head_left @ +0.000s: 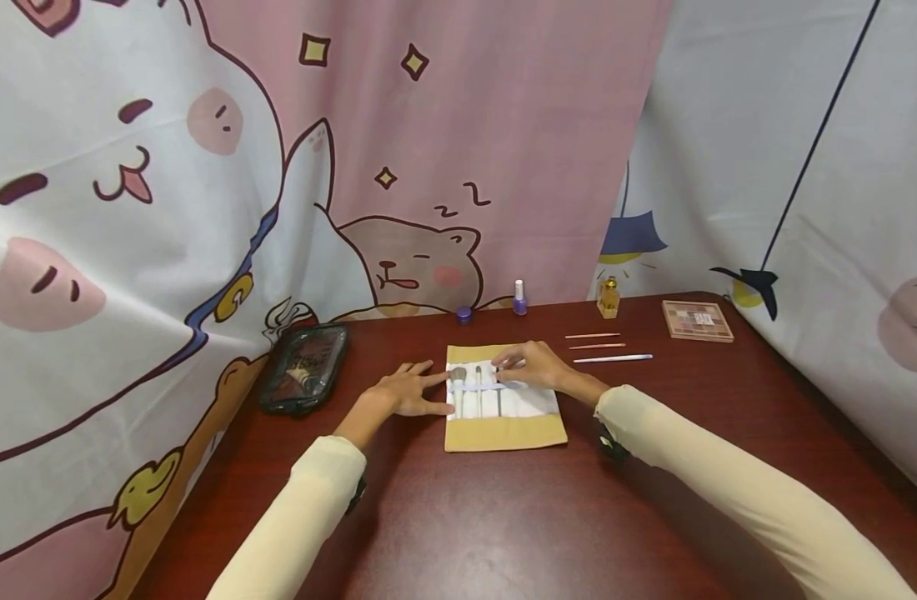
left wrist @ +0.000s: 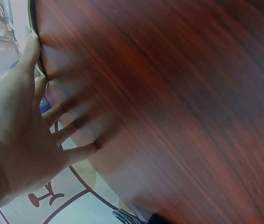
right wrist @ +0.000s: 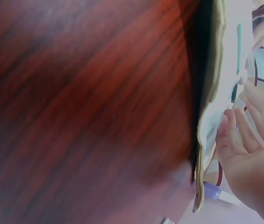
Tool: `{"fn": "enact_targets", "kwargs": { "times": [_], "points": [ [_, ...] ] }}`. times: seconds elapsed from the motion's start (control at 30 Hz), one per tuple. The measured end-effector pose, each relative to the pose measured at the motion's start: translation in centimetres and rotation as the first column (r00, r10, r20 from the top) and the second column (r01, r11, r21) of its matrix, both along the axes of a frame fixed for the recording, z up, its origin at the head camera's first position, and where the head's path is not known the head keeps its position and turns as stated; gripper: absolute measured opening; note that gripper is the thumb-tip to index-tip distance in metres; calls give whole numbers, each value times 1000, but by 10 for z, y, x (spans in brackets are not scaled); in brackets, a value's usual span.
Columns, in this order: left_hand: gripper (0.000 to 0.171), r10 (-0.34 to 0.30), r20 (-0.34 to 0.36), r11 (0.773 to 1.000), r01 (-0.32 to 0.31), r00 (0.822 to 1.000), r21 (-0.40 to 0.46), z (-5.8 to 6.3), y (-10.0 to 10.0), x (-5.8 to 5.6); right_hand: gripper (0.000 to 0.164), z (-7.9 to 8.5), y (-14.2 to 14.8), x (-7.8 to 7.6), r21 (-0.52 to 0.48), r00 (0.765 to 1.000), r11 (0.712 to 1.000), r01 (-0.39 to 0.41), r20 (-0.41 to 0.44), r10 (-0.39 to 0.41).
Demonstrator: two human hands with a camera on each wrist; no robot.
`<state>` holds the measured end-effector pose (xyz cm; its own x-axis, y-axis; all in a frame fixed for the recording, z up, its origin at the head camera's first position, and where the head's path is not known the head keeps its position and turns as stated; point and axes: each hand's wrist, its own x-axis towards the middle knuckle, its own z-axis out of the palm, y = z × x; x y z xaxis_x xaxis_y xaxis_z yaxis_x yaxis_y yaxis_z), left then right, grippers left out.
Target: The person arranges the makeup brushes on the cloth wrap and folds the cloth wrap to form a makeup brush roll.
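Observation:
A yellow and white cloth brush roll (head_left: 505,434) lies unfolded on the table. Under its pale strap sit a fluffy makeup brush (head_left: 458,378) and a slimmer makeup brush (head_left: 478,390). Further right is a thin dark makeup brush (head_left: 499,405), whose upper end my right hand (head_left: 532,367) pinches between thumb and fingers. In the right wrist view a greenish handle (right wrist: 239,46) shows above those fingertips. My left hand (head_left: 408,390) has its fingers spread, with thumb and index at the roll's left edge and the other fingertips on the wood (left wrist: 160,102).
To the left lies a black clear-topped case (head_left: 304,367). Along the back stand a small purple jar (head_left: 463,315), a purple nail polish bottle (head_left: 519,298) and a golden bottle (head_left: 608,300). At right are an eyeshadow palette (head_left: 697,322), a white stick (head_left: 613,358) and two pinkish sticks (head_left: 597,346).

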<state>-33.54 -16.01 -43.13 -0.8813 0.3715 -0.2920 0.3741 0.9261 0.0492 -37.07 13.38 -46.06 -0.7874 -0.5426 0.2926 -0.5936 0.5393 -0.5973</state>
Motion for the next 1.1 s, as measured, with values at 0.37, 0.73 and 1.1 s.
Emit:
{"fn": "enact_targets", "kwargs": {
  "times": [0.37,0.73,1.1],
  "points": [
    [84,-11,0,1000,11,1000,1,1,-1,1,29,17,28,-3,4,1000,1000,6,4,-6],
    [86,-4,4,1000,4,1000,-7,1,-1,1,28,23,70,0,-8,996,996,84,37,-83],
    [86,2,2,1000,-2,1000,-4,1,0,1,32,30,115,4,26,983,986,164,76,-166]
  ]
}}
